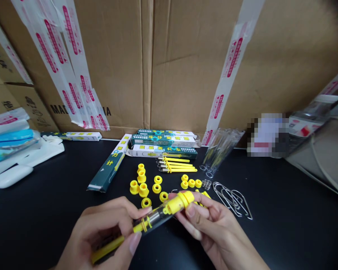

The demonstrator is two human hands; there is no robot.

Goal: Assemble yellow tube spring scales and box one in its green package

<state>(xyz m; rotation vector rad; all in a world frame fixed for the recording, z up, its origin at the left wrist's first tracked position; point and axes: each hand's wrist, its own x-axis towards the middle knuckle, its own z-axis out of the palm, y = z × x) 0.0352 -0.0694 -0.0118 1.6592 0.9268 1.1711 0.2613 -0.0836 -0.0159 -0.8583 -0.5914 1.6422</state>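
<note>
Left hand (pixel 107 232) gripped tube (pixel 153 221) as a steady base. Right hand (pixel 214 225) pinched its cap (pixel 180 201), apparently to align it.

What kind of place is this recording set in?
Probably a small assembly or packing bench in a stockroom: taped cardboard cartons stand behind a black table spread with loose yellow caps, wire hooks and printed retail boxes. The left hand and right hand hold a clear tube.
</note>
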